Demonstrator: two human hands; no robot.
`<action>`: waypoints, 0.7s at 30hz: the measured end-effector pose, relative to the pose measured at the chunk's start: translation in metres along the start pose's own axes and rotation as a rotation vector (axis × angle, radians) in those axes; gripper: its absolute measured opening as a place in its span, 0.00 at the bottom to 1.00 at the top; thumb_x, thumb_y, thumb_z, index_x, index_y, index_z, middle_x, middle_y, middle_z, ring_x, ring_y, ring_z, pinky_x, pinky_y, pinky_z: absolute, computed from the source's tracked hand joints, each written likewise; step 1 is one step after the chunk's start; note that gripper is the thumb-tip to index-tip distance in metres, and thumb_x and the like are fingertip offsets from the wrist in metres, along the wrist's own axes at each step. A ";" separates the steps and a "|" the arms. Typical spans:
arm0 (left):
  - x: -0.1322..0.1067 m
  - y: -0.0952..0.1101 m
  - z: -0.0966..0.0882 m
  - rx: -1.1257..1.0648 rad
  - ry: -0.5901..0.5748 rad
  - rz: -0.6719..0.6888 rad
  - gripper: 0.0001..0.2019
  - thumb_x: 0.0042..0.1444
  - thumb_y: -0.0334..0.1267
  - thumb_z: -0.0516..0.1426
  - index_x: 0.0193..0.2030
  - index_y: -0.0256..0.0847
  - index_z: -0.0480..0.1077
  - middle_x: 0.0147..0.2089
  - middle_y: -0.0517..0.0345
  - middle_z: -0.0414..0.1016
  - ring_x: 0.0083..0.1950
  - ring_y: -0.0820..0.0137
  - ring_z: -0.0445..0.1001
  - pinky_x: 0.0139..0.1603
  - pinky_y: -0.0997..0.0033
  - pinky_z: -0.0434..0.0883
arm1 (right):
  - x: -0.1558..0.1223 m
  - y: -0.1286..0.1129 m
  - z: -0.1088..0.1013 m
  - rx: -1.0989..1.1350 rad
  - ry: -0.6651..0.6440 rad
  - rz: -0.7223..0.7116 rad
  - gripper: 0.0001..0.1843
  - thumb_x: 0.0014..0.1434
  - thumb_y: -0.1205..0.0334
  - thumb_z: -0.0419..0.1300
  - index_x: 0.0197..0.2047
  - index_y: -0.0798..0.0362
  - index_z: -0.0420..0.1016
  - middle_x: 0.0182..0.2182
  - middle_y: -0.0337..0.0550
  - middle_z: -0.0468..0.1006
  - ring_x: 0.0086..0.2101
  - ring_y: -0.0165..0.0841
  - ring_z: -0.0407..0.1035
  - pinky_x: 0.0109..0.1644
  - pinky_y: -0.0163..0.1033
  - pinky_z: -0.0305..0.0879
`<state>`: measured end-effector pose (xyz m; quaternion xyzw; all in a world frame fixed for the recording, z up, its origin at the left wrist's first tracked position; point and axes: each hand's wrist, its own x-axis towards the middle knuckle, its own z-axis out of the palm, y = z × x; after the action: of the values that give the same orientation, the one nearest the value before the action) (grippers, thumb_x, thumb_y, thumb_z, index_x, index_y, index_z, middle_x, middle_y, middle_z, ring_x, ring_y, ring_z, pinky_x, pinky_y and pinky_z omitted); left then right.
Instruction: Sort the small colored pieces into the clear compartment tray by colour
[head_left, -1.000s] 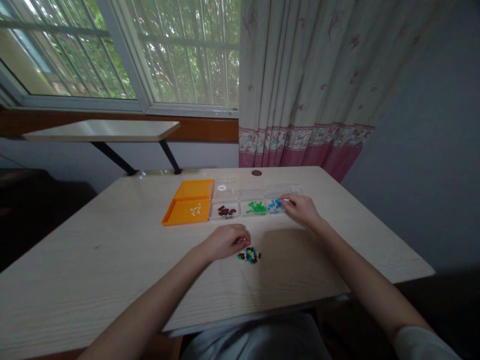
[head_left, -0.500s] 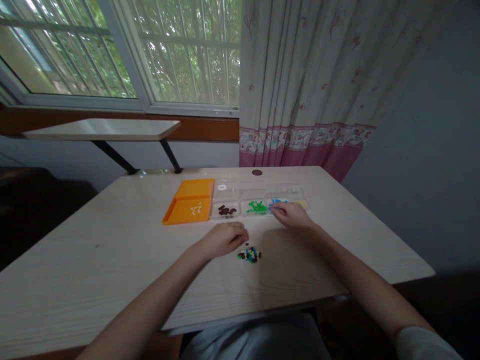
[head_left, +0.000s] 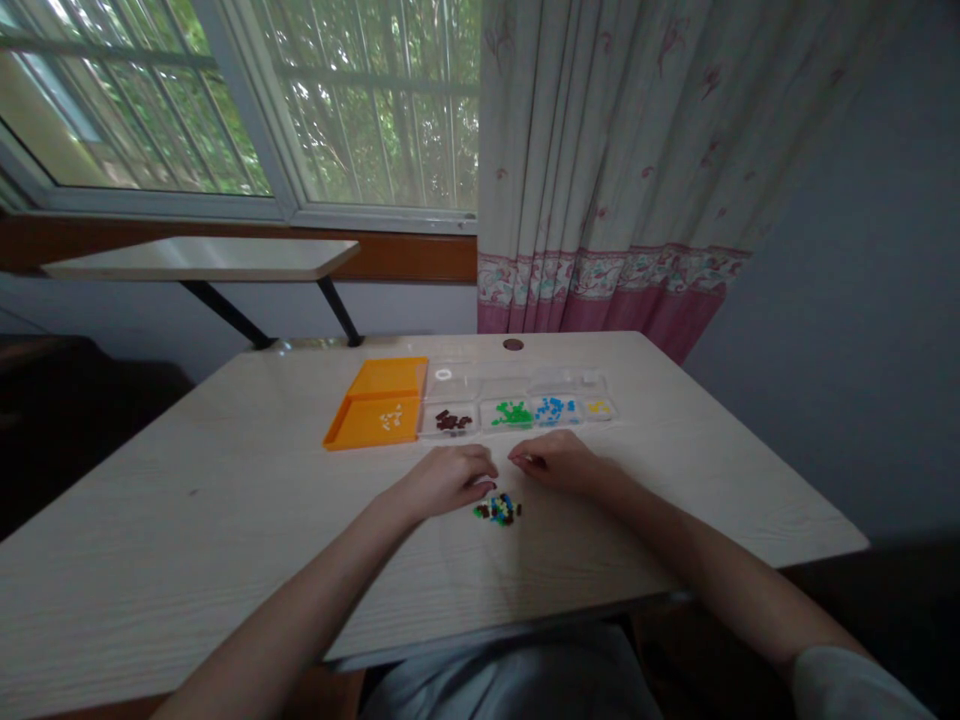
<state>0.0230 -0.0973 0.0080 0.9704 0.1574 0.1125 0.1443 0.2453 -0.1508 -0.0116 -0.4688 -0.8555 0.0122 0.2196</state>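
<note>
On the table lies a small cluster of joined-looking brown, green, blue and pale yellow pieces (head_left: 498, 509), like tiny building bricks. My left hand (head_left: 454, 478) rests just beyond its left side, thumb and forefinger a little apart. A tiny brown piece sits at the thumb tip, and I cannot tell whether it is touched. Past the cluster, to the right, my right hand (head_left: 556, 460) hovers with thumb and forefinger pinched together. Anything between those fingertips is too small to make out. Behind the hands are clear lidded boxes of brown pieces (head_left: 453, 421), green pieces (head_left: 513, 412), blue pieces (head_left: 555, 409) and yellow pieces (head_left: 598, 407).
An open orange case (head_left: 367, 440) with small white pieces (head_left: 391, 417) lies left of the clear boxes. A raised shelf (head_left: 210, 258) on black legs stands at the back left. A dark round disc (head_left: 513, 344) is near the table's (head_left: 225, 500) far edge.
My right hand has drawn back from the box of blue pieces, moving nearer and left toward the cluster. My left thumb and forefinger have parted slightly, the thumb now beside the tiny brown piece.
</note>
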 end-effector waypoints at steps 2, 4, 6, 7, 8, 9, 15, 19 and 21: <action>0.000 0.001 0.000 -0.004 -0.003 0.003 0.09 0.55 0.35 0.51 0.39 0.41 0.72 0.37 0.57 0.72 0.37 0.72 0.71 0.37 0.78 0.65 | 0.000 0.000 0.000 -0.005 -0.006 0.001 0.10 0.56 0.63 0.53 0.37 0.50 0.75 0.26 0.38 0.78 0.25 0.27 0.70 0.30 0.29 0.58; 0.001 0.001 0.000 -0.013 -0.017 0.006 0.09 0.55 0.34 0.51 0.38 0.41 0.72 0.37 0.57 0.72 0.37 0.73 0.71 0.36 0.78 0.64 | 0.000 -0.001 0.000 -0.001 -0.019 0.001 0.10 0.57 0.63 0.53 0.38 0.49 0.75 0.26 0.37 0.78 0.26 0.27 0.71 0.31 0.29 0.59; 0.001 0.001 0.001 -0.023 -0.015 0.003 0.09 0.55 0.33 0.50 0.36 0.40 0.72 0.36 0.57 0.72 0.36 0.74 0.71 0.36 0.79 0.64 | -0.001 -0.002 0.001 0.006 -0.030 0.003 0.10 0.57 0.63 0.53 0.38 0.49 0.75 0.27 0.37 0.79 0.27 0.27 0.71 0.32 0.29 0.59; 0.001 0.001 0.002 -0.027 -0.011 0.001 0.09 0.55 0.33 0.50 0.35 0.40 0.72 0.36 0.57 0.72 0.36 0.74 0.71 0.36 0.79 0.64 | -0.001 -0.002 0.001 0.010 -0.038 0.002 0.10 0.56 0.63 0.53 0.38 0.49 0.75 0.27 0.37 0.79 0.27 0.27 0.71 0.32 0.29 0.59; 0.001 0.001 0.002 -0.029 -0.007 0.001 0.09 0.55 0.33 0.50 0.35 0.40 0.72 0.36 0.57 0.72 0.36 0.74 0.71 0.36 0.79 0.64 | -0.001 -0.003 0.000 0.013 -0.049 0.002 0.11 0.56 0.64 0.53 0.39 0.48 0.75 0.28 0.37 0.79 0.28 0.27 0.71 0.32 0.29 0.60; 0.001 0.001 0.002 -0.029 -0.006 0.003 0.09 0.55 0.33 0.50 0.35 0.40 0.71 0.36 0.57 0.72 0.36 0.74 0.71 0.36 0.79 0.64 | -0.001 -0.003 0.000 0.014 -0.058 0.004 0.11 0.56 0.64 0.53 0.39 0.48 0.75 0.29 0.37 0.79 0.28 0.27 0.71 0.33 0.29 0.60; 0.001 0.002 0.003 0.003 0.038 -0.005 0.08 0.55 0.32 0.50 0.35 0.39 0.70 0.36 0.56 0.71 0.36 0.73 0.70 0.36 0.78 0.65 | 0.001 -0.009 -0.002 0.033 -0.094 0.023 0.11 0.56 0.64 0.53 0.39 0.48 0.76 0.28 0.37 0.79 0.27 0.27 0.71 0.31 0.29 0.59; 0.002 0.003 0.002 -0.011 0.100 0.000 0.07 0.55 0.32 0.49 0.36 0.39 0.69 0.36 0.56 0.71 0.37 0.73 0.70 0.37 0.77 0.65 | 0.002 -0.015 0.000 0.083 -0.084 0.029 0.10 0.56 0.63 0.54 0.37 0.49 0.76 0.24 0.36 0.78 0.22 0.25 0.68 0.28 0.28 0.58; 0.003 0.004 0.003 -0.017 0.125 -0.002 0.07 0.55 0.32 0.49 0.35 0.39 0.68 0.36 0.56 0.71 0.37 0.73 0.70 0.36 0.77 0.65 | 0.002 -0.018 0.001 0.091 -0.074 0.028 0.09 0.57 0.62 0.54 0.35 0.49 0.76 0.22 0.35 0.77 0.20 0.24 0.66 0.26 0.27 0.56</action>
<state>0.0277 -0.1008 0.0068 0.9601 0.1660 0.1742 0.1424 0.2293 -0.1587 -0.0078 -0.4696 -0.8548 0.0715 0.2087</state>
